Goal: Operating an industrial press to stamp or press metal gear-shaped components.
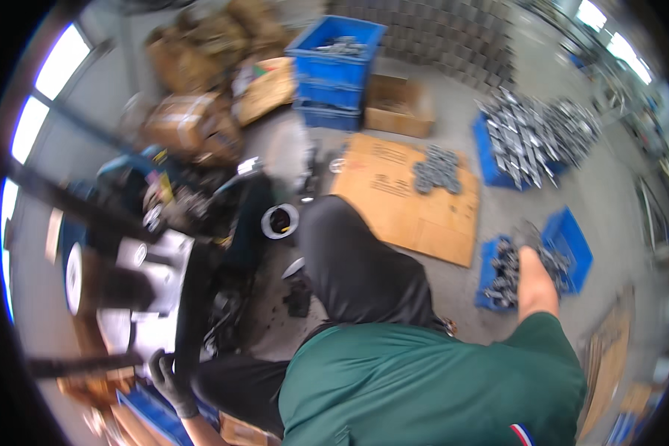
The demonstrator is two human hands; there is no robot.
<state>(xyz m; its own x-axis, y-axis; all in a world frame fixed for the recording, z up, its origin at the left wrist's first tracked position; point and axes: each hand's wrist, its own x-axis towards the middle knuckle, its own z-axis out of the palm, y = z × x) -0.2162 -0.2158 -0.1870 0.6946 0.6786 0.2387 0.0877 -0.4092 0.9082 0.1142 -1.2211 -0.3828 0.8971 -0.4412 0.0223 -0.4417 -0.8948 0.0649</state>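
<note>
My right arm stretches out over a blue bin (pixel 489 273) of small grey metal parts (pixel 504 276). My right hand (pixel 528 236), in a grey glove, is at the far side of these parts; blur hides its fingers and anything in them. Low on the left, my left hand (pixel 174 386) wears a dark grey glove. It is beside the machine's pale metal table (pixel 156 334), close to the end of a dark bar (pixel 89 364). Its fingers are too smeared to show whether they grip anything.
A flat cardboard sheet (pixel 394 215) bears a cluster of grey parts (pixel 436 169). Beyond it are stacked blue crates (pixel 331 89) and an open carton (pixel 399 108). Another blue bin (pixel 487 156) is heaped with long metal pieces (pixel 528 137). A white ring-shaped rim (pixel 266 227) is near my knee.
</note>
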